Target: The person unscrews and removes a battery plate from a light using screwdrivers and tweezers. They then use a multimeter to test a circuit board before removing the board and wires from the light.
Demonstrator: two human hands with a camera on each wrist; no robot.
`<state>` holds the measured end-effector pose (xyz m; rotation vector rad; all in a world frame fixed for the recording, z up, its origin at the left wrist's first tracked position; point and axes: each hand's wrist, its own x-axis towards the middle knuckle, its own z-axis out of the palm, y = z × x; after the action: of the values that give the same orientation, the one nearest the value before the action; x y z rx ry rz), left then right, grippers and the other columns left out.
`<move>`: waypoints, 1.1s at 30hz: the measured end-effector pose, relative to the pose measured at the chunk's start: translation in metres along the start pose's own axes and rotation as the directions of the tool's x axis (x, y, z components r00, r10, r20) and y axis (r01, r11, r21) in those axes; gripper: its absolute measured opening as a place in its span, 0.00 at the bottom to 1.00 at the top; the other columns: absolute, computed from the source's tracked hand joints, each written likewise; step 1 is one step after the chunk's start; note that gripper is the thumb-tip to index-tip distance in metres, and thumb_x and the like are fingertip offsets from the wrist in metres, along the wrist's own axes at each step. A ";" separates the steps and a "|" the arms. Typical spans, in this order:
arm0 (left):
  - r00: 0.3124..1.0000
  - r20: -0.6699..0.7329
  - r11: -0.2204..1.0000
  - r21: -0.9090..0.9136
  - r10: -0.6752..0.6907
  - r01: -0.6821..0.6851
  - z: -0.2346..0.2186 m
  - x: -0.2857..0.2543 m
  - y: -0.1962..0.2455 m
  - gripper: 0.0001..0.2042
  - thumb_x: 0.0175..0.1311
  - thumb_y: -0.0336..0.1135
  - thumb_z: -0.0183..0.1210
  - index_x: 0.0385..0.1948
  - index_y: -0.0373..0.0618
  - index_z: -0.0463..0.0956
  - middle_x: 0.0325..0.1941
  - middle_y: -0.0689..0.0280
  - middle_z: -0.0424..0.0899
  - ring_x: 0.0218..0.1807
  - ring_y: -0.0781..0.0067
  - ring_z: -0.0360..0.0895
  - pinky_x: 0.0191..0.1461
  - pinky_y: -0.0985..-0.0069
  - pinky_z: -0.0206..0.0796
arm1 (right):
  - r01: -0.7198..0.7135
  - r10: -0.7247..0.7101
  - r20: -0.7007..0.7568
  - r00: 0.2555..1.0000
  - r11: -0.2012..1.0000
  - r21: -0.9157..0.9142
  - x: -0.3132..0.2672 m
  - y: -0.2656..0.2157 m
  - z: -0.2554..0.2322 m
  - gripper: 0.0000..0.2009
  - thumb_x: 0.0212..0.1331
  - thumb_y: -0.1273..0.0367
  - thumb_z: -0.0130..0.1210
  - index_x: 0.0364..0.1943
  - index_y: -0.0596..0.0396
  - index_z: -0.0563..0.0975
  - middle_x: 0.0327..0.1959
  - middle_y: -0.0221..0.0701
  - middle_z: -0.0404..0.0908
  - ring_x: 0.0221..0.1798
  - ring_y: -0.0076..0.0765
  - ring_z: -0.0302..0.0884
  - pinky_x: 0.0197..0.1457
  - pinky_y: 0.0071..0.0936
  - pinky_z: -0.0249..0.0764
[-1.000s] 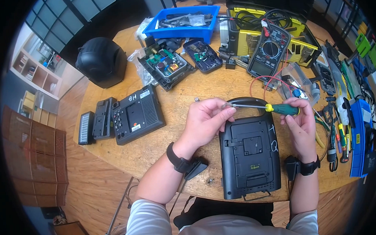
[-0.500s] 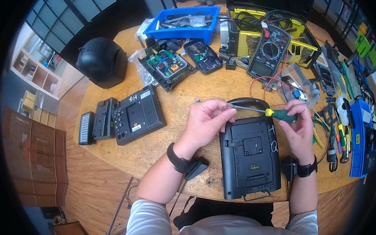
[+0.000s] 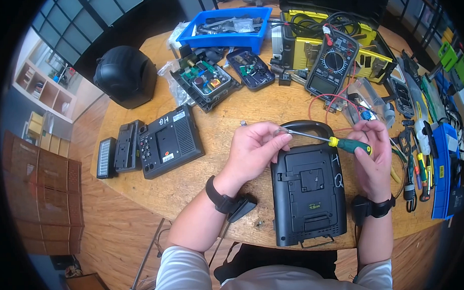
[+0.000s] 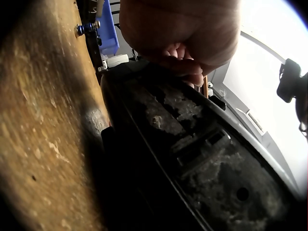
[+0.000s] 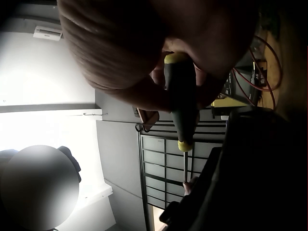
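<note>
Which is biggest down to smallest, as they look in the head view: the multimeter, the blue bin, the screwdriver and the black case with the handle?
Largest to smallest, by area in view:
1. Black case
2. Blue bin
3. Multimeter
4. Screwdriver, long but thin
The bin sits farther back, so true sizes may differ.

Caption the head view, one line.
Left hand pinches the screwdriver's tip end, right hand its green handle, above a black case.

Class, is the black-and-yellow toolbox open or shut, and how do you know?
The toolbox is open: its black lid is raised, and black cables show inside.
</note>
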<state>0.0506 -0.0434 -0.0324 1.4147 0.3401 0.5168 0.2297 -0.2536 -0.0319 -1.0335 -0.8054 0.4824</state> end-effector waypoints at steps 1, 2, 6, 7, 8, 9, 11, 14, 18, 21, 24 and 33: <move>1.000 0.004 1.000 0.007 0.005 -0.005 0.000 0.000 0.000 0.03 0.71 0.29 0.65 0.37 0.40 0.82 0.28 0.66 0.87 0.20 0.88 0.74 0.20 0.88 0.61 | -0.040 0.040 0.008 0.999 0.998 0.038 0.000 -0.002 -0.002 0.22 0.66 0.76 0.60 0.61 0.58 0.67 0.57 0.36 0.72 0.55 0.29 0.76 0.56 0.27 0.75; 1.000 0.006 1.000 0.008 0.004 -0.004 0.001 0.000 0.000 0.03 0.71 0.29 0.65 0.37 0.40 0.82 0.28 0.66 0.87 0.20 0.88 0.74 0.20 0.88 0.61 | -0.080 0.079 0.018 0.997 0.994 0.075 0.000 -0.004 -0.003 0.23 0.64 0.76 0.61 0.61 0.58 0.67 0.57 0.36 0.72 0.56 0.30 0.76 0.57 0.28 0.75; 1.000 0.005 1.000 0.020 0.014 -0.014 0.000 0.000 0.000 0.03 0.71 0.28 0.65 0.38 0.41 0.82 0.28 0.66 0.87 0.20 0.88 0.74 0.20 0.88 0.62 | -0.146 0.145 0.021 0.989 0.986 0.074 -0.002 -0.004 -0.005 0.16 0.72 0.71 0.56 0.59 0.58 0.68 0.55 0.37 0.73 0.54 0.32 0.78 0.56 0.29 0.76; 1.000 -0.005 1.000 0.014 0.004 -0.004 -0.001 0.000 -0.001 0.02 0.71 0.28 0.65 0.38 0.41 0.82 0.29 0.65 0.88 0.20 0.88 0.75 0.20 0.88 0.62 | -0.200 0.196 0.039 0.980 0.971 0.128 -0.002 -0.006 -0.003 0.14 0.76 0.67 0.50 0.59 0.58 0.68 0.53 0.37 0.74 0.50 0.30 0.78 0.52 0.27 0.76; 1.000 -0.005 1.000 0.014 0.004 -0.004 -0.001 0.000 -0.001 0.02 0.71 0.28 0.65 0.38 0.41 0.82 0.29 0.65 0.88 0.20 0.88 0.75 0.20 0.88 0.62 | -0.252 0.245 0.060 0.968 0.951 0.181 -0.002 -0.008 -0.002 0.14 0.80 0.63 0.45 0.58 0.58 0.68 0.50 0.37 0.74 0.45 0.28 0.79 0.48 0.24 0.76; 1.000 -0.009 1.000 0.002 -0.002 0.002 -0.001 0.000 -0.001 0.02 0.71 0.28 0.65 0.38 0.41 0.82 0.29 0.65 0.88 0.20 0.87 0.75 0.20 0.88 0.62 | -0.251 0.245 0.060 0.968 0.951 0.180 -0.002 -0.010 -0.007 0.14 0.80 0.63 0.45 0.58 0.58 0.68 0.50 0.37 0.74 0.45 0.28 0.79 0.48 0.24 0.76; 1.000 -0.012 1.000 -0.009 -0.008 0.007 -0.001 0.000 -0.001 0.02 0.71 0.28 0.65 0.38 0.41 0.82 0.29 0.65 0.88 0.20 0.87 0.75 0.20 0.88 0.62 | -0.357 0.324 0.210 0.923 0.922 0.149 -0.003 -0.014 -0.020 0.18 0.84 0.58 0.35 0.59 0.57 0.68 0.46 0.34 0.75 0.37 0.22 0.75 0.39 0.19 0.72; 1.000 -0.009 1.000 -0.007 -0.002 0.002 -0.001 0.000 -0.001 0.02 0.71 0.28 0.65 0.38 0.41 0.82 0.29 0.65 0.88 0.20 0.87 0.75 0.20 0.88 0.63 | -0.494 0.499 0.031 0.866 0.864 -0.092 -0.003 -0.024 -0.019 0.13 0.82 0.61 0.43 0.59 0.53 0.68 0.45 0.31 0.74 0.33 0.18 0.70 0.34 0.16 0.68; 1.000 -0.001 1.000 -0.015 0.004 -0.004 -0.002 0.000 -0.001 0.02 0.70 0.28 0.65 0.38 0.41 0.82 0.29 0.65 0.88 0.20 0.88 0.75 0.20 0.88 0.62 | -0.218 0.228 0.054 0.972 0.966 -0.138 -0.002 -0.011 -0.009 0.12 0.77 0.69 0.51 0.58 0.53 0.68 0.47 0.30 0.74 0.36 0.19 0.71 0.39 0.17 0.70; 1.000 0.013 1.000 -0.012 0.024 -0.024 -0.002 0.000 -0.003 0.02 0.70 0.28 0.65 0.38 0.41 0.82 0.28 0.66 0.88 0.20 0.88 0.75 0.20 0.88 0.62 | -0.219 0.218 -0.020 0.976 0.971 -0.099 -0.002 -0.009 -0.008 0.15 0.70 0.76 0.55 0.57 0.54 0.68 0.51 0.31 0.74 0.41 0.19 0.72 0.44 0.19 0.71; 0.999 0.016 0.999 -0.001 0.032 -0.032 -0.002 0.000 -0.003 0.03 0.70 0.28 0.65 0.38 0.40 0.83 0.29 0.66 0.88 0.20 0.88 0.75 0.20 0.89 0.62 | -0.149 0.152 0.020 0.988 0.984 -0.094 -0.001 -0.002 -0.011 0.15 0.69 0.78 0.55 0.56 0.54 0.67 0.56 0.34 0.73 0.46 0.22 0.73 0.51 0.22 0.73; 0.999 -0.017 0.999 -0.033 -0.027 0.027 -0.002 0.000 -0.001 0.04 0.70 0.30 0.66 0.40 0.41 0.83 0.30 0.68 0.88 0.22 0.88 0.75 0.23 0.88 0.64 | -0.167 0.167 0.018 0.986 0.985 0.031 -0.001 -0.004 -0.009 0.12 0.70 0.80 0.52 0.53 0.54 0.67 0.61 0.38 0.69 0.60 0.31 0.75 0.63 0.32 0.76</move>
<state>0.0498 -0.0420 -0.0336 1.3732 0.3628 0.5106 0.2359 -0.2607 -0.0311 -1.0731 -0.7249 0.6449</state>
